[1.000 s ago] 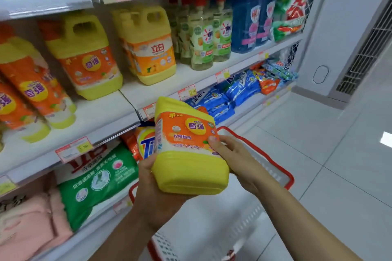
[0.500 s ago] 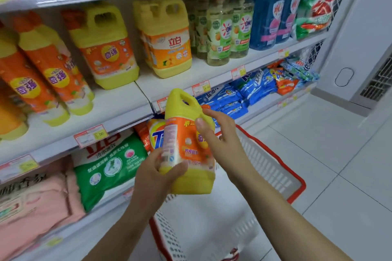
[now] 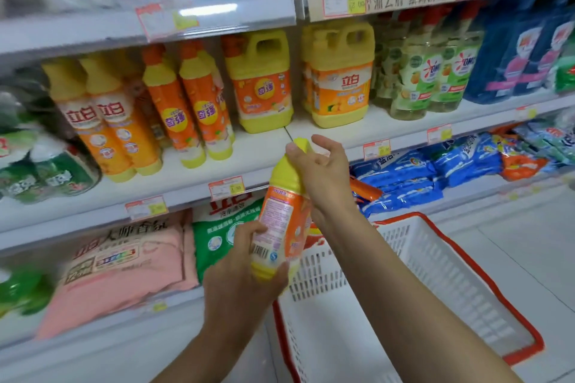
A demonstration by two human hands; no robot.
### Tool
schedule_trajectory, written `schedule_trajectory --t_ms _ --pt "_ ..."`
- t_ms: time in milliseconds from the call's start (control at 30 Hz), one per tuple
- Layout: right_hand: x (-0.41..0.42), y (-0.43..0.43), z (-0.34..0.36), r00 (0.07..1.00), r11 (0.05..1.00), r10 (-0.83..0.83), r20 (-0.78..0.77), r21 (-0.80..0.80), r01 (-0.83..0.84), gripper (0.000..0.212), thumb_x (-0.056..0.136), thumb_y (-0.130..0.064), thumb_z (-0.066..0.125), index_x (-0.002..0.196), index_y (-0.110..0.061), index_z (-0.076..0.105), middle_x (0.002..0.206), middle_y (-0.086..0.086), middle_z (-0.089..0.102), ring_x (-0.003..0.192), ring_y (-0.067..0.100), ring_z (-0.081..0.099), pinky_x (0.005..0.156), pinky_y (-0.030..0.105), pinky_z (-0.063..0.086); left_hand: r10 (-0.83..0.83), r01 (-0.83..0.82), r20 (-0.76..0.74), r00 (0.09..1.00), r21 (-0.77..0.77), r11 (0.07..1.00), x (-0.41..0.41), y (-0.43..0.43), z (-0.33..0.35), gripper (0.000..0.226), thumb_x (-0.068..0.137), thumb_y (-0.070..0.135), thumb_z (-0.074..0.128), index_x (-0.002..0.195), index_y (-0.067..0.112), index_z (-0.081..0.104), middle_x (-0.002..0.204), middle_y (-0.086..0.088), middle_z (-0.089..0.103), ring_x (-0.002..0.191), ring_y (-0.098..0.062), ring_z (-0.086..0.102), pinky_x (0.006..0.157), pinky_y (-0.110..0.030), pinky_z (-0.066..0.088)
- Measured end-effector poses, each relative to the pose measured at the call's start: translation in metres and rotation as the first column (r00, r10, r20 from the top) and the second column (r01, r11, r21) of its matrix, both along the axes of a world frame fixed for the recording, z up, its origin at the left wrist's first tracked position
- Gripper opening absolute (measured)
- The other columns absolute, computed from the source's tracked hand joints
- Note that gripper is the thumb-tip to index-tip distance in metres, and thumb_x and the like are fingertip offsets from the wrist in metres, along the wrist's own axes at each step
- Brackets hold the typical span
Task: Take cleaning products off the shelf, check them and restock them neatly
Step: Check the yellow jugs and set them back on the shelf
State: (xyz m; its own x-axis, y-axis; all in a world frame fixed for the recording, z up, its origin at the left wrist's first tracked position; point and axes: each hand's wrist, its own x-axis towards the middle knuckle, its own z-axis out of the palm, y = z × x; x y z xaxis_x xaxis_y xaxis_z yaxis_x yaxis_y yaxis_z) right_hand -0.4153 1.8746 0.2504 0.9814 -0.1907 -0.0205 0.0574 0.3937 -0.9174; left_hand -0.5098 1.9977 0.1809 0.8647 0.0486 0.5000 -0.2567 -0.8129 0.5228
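Fingers (image 3: 249, 230) grip a yellow jug (image 3: 281, 211) (orange label, barcode).

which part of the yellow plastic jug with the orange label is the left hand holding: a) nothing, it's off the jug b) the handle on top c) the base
c: the left hand grips the base of the yellow plastic jug with the orange label, while the right hand is up at its handle.

The light is bright and even, from above. A white glare lies on the clear shelf strip (image 3: 208, 9). The left side is blurred, the pink bag (image 3: 124, 261) too. Straight shelf lines bend at the edges.
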Motion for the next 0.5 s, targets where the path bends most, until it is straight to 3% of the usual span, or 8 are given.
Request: schedule_trajectory --t_ms 33,100,167,267,367,433,500 --pt "-0.001 0.010 0.002 0.999 0.999 0.014 0.037 -0.032 -0.013 0.043 0.086 -0.017 0.076 0.118 -0.026 0.049 0.112 0.019 0.061 0.102 0.034 0.066 0.095 0.054 0.053 0.026 -0.026 -0.005 1.000 -0.008 1.000 -0.002 0.007 -0.002 0.068 0.054 0.024 0.092 0.110 0.024 0.053 0.086 0.004 0.074 0.057 -0.008 0.059 0.048 -0.001 0.029" --pt "-0.010 0.031 0.003 0.991 0.992 0.069 0.116 -0.114 -0.055 0.039 0.082 -0.023 0.077 0.112 -0.034 0.055 0.099 0.013 0.060 0.099 0.033 0.066 0.094 0.056 0.052 0.055 -0.061 -0.072 0.996 -0.086 0.994 -0.005 0.021 -0.005 0.075 0.056 0.024 0.092 0.117 0.025 0.048 0.099 0.009 0.070 0.073 -0.017 0.067 0.057 -0.017 0.043" --pt "-0.019 0.049 -0.003 0.973 0.976 0.142 0.183 -0.190 -0.107 0.034 0.081 -0.025 0.073 0.107 -0.041 0.058 0.098 0.006 0.060 0.102 0.032 0.065 0.093 0.054 0.054 0.026 -0.056 -0.160 0.987 -0.186 0.981 -0.005 0.039 -0.007 0.080 0.059 0.025 0.092 0.124 0.028 0.044 0.108 0.019 0.061 0.090 -0.013 0.067 0.071 -0.027 0.051" --pt "-0.031 0.066 -0.011 0.922 0.941 0.291 0.254 -0.252 -0.227 0.031 0.089 -0.016 0.067 0.111 -0.036 0.059 0.107 0.014 0.063 0.106 0.034 0.063 0.090 0.051 0.056 -0.163 0.064 -0.225 0.961 -0.394 0.917 -0.001 0.079 -0.007 0.060 0.067 0.037 0.084 0.115 0.035 0.049 0.112 0.024 0.064 0.098 0.005 0.065 0.079 -0.019 0.055" --pt "-0.033 0.075 -0.017 0.889 0.900 0.394 0.232 -0.293 -0.322 0.030 0.092 -0.015 0.067 0.117 -0.030 0.057 0.108 0.020 0.066 0.097 0.030 0.068 0.080 0.043 0.058 -0.207 0.067 -0.187 0.960 -0.565 0.822 0.010 0.124 -0.007 0.035 0.084 0.039 0.069 0.115 0.032 0.054 0.111 0.020 0.066 0.108 0.006 0.060 0.078 -0.008 0.047" --pt "-0.034 0.082 -0.021 0.871 0.875 0.449 0.198 -0.295 -0.384 0.032 0.092 -0.015 0.068 0.120 -0.023 0.056 0.106 0.017 0.070 0.090 0.023 0.070 0.073 0.033 0.057 -0.207 0.052 -0.174 0.963 -0.632 0.773 0.019 0.152 -0.008 0.036 0.090 0.027 0.065 0.123 0.030 0.051 0.122 0.016 0.062 0.110 0.012 0.056 0.083 -0.004 0.043" --pt "-0.033 0.091 -0.030 0.851 0.842 0.501 0.160 -0.318 -0.436 0.030 0.090 -0.014 0.070 0.118 -0.019 0.057 0.109 0.021 0.069 0.091 0.025 0.069 0.076 0.034 0.054 -0.298 0.073 -0.199 0.934 -0.709 0.701 0.025 0.172 -0.014 0.047 0.090 0.019 0.059 0.133 0.031 0.045 0.133 0.015 0.057 0.115 0.012 0.054 0.091 -0.008 0.045"
